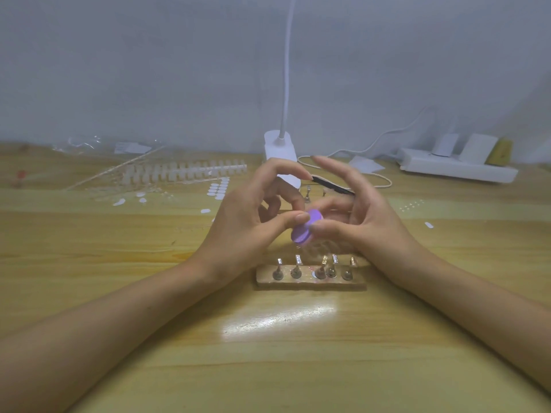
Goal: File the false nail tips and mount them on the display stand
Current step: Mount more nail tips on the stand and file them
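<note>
Head view: both hands meet over the middle of the table (119, 293) on 1 small purple round piece (304, 231), possibly a lidded pot, too blurred to be sure. Left hand (247, 222) pinches it between thumb and forefinger from the left, other fingers arched up and off it. Right hand (357, 216) pinches it from the right with thumb below and curled fingers behind, forefinger lifted straight. The piece is tilted, flat face up-right, held clear of the table. The display stand (298, 284) lies just below the grip on the camera side, nearly under the right wrist. Its long axis runs left to right and 5 pegs stand in 1 row. Both hands are about equally near it. The nail tips (185, 171) sit in a long strip at the far left, well apart from the grip and nearer the left hand. More loose tips (219, 187) lie between strip and hands. A black file (331, 186) shows just past the right fingers. Judgement: the next reach for a tip goes left and away, so it suits the left hand. Both forearms rest low and converge in a V.
</note>
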